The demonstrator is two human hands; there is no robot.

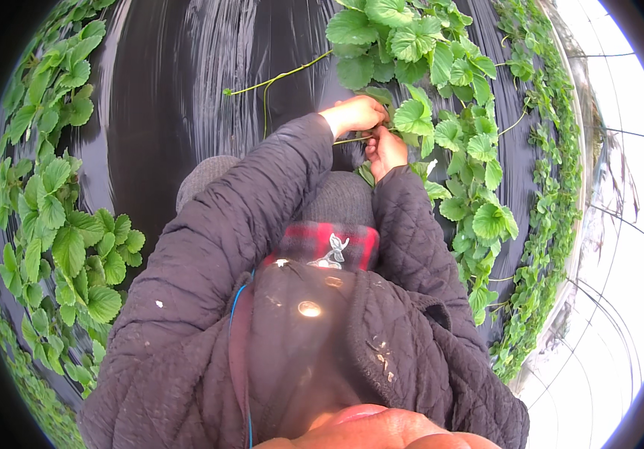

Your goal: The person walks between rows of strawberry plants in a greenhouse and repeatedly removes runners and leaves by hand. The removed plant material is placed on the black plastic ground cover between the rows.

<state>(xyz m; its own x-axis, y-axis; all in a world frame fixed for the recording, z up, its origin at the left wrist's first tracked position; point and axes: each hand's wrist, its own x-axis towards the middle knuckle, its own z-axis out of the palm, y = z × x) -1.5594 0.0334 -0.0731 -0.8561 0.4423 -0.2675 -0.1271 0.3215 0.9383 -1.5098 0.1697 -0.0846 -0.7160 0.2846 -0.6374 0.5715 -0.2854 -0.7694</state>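
Both bare hands meet at the near-left side of a leafy strawberry plant point(411, 42). My left hand point(357, 115) reaches in from the left, its fingers bent down among leaves and stems; the fingertips are hidden. Just below it, my right hand point(386, 151) has its fingers curled at a thin green runner point(350, 140), which extends left from them. Whether the left fingers grip a stem cannot be told. Another long runner point(285, 74) stretches left from the plant over black plastic mulch film point(153, 84), with a small green tip at its end.
Strawberry rows line the left side point(69, 247) and far right point(552, 168). More plants point(490, 219) continue beside my right arm. My bent knees point(338, 196) are close below the hands. A pale, translucent sheet wall point(625, 185) with dark lines curves along the right edge.
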